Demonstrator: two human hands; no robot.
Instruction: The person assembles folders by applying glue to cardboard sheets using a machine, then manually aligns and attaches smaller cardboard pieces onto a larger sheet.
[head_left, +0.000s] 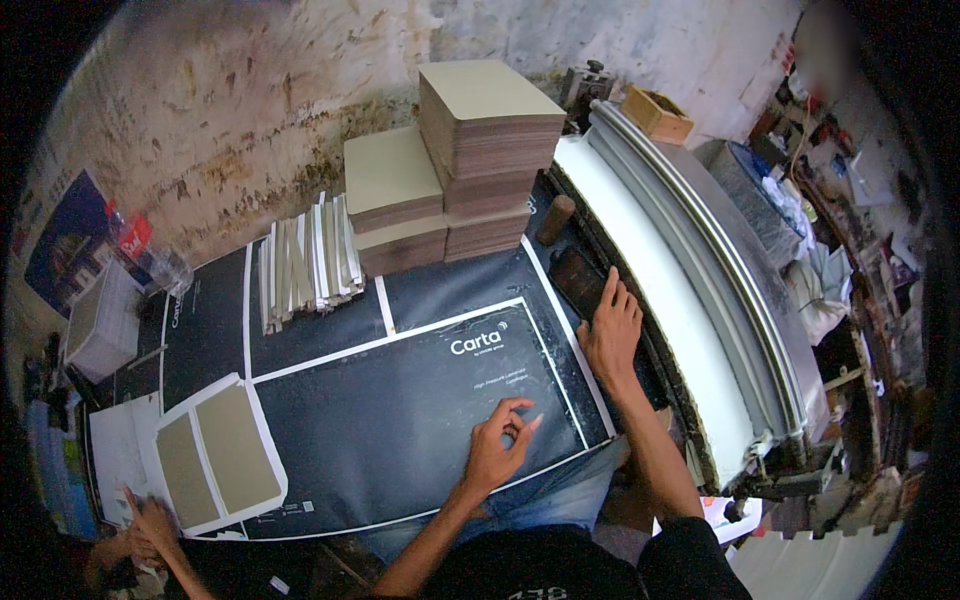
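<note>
Seen from above, a person sits at a worktop (420,300) covered by a large dark printed sheet (400,400) marked off with white lines. The left hand (497,445) hovers over the near right part of that sheet, thumb and forefinger curled toward each other in a loose pinching grip; whether anything thin lies between them is too small to tell. The right hand (608,330) rests flat, fingers spread, just past the sheet's right edge, its fingertips touching a dark flat object (578,280). At the sheet's far edge stand tall stacks of tan cardboard squares (480,160), with a row of white-edged boards (305,265) leaning to their left. On the sheet's near left corner lies a white wrapper with two tan boards (220,455) on it, and another person's hand (150,520) touches the paper near it. Handling here would likely go best with the flat hand steadying the sheet while the pinching fingers lift only a corner or strip. The middle of the sheet is bare and offers free room; right of it a long white and metal machine bed (680,300) hems movement in.
</note>
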